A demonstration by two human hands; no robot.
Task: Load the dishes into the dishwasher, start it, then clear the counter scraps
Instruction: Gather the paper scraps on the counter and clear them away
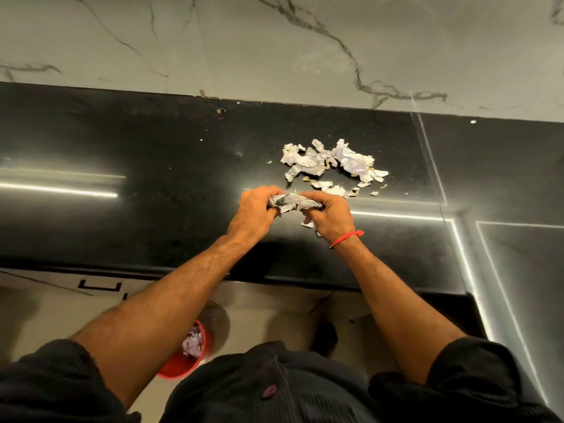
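both hands are closed on one crumpled wad of paper (292, 203) just above the black counter (152, 209), the left hand (254, 210) gripping its left end and the right hand (328, 215) its right, so the wad runs side to side between them. the rest of the scraps (331, 164) lie just beyond, toward the wall and a little right, nearer the right hand, strung out left to right. the red bin (186, 361) sits on the floor below the left forearm.

Counter (152, 184): showing glossy black, faintly speckled.
Wall (274, 41): showing pale grey with dark veining.
Paper scraps (332, 163): showing white, tinged lilac.
Bin (183, 364): glowing red.
Wrist thread (348, 238): showing red.
Sleeves (45, 389): looking black, ribbed.
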